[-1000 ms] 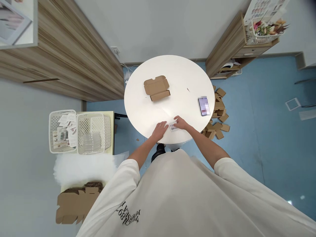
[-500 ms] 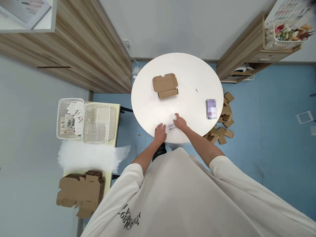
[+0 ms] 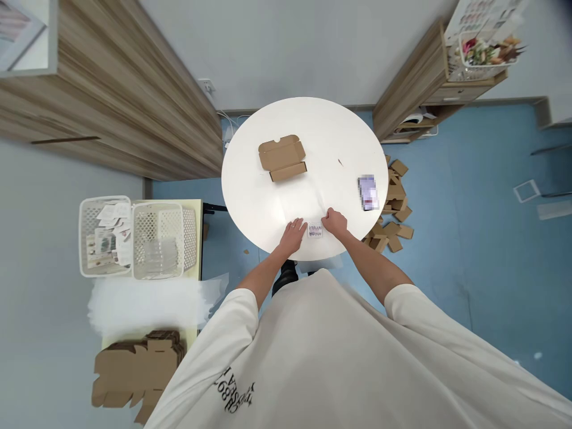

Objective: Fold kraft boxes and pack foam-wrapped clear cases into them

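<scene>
A small clear case (image 3: 315, 230) with rows of purple, nail-like pieces lies near the round table's front edge, between my two hands. Lying flat with fingers stretched, my left hand (image 3: 292, 235) presses down just left of the case. My right hand (image 3: 335, 222) is closed in a pinch at the case's right side, where the edge of a thin translucent sheet (image 3: 319, 193) runs into the fingers. That sheet is hard to make out against the white tabletop (image 3: 250, 149); part of it seems to hang below the front edge.
An open cardboard box (image 3: 282, 158) stands farther back on the table. At the right lies a blurred purple item (image 3: 368, 192). Folded cartons (image 3: 395, 196) heap on the floor. The left side table carries white baskets (image 3: 157, 241), translucent sheets (image 3: 147, 305) and flat cartons (image 3: 134, 372).
The view has shifted slightly to the right. My right hand has closed more tightly, and the case now lies straighter between both hands. My left hand stays flat.
</scene>
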A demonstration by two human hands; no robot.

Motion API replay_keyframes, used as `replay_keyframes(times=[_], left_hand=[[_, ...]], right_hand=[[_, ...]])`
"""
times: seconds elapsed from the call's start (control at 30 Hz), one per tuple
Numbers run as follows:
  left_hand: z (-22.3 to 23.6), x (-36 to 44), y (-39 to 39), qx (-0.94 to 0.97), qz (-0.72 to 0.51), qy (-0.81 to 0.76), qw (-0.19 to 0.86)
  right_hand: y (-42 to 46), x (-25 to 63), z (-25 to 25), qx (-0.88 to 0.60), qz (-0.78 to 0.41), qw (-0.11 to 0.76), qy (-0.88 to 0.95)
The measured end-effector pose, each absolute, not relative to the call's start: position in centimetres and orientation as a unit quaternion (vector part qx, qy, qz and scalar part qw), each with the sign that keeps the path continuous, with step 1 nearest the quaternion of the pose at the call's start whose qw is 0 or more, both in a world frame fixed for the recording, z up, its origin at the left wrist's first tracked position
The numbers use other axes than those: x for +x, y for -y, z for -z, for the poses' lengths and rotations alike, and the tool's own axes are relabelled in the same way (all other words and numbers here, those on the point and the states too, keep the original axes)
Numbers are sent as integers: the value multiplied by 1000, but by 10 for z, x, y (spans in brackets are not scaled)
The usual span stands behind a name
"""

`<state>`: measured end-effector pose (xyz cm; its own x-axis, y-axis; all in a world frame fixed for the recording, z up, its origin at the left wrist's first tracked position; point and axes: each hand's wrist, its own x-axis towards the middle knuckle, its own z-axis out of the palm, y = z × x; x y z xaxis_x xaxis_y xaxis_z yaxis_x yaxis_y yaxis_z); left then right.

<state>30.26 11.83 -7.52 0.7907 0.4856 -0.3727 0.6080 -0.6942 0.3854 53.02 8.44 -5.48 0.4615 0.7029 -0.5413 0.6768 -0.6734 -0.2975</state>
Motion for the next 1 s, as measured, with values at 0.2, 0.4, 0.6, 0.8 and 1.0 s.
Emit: replay_keyframes(times=[0.2,0.4,0.6,0.8,1.0], left_hand=[[81,358,-150,926,124,-255,251],[85,391,-176,928,124,-243,254],[88,422,-200,932,111,-262,227],[76,414,-190,923,68,-309,218],[63,371,-144,920,119,-287,238]], right_hand=[[-74,570,53,-894,-316,65,310],[-81,592,56,-902,-316,133,263],[-88,607,57,-899,-304,182,259],[-82,592,56,-809,-279,131,500],[-89,578,61,-760,-290,63,578]])
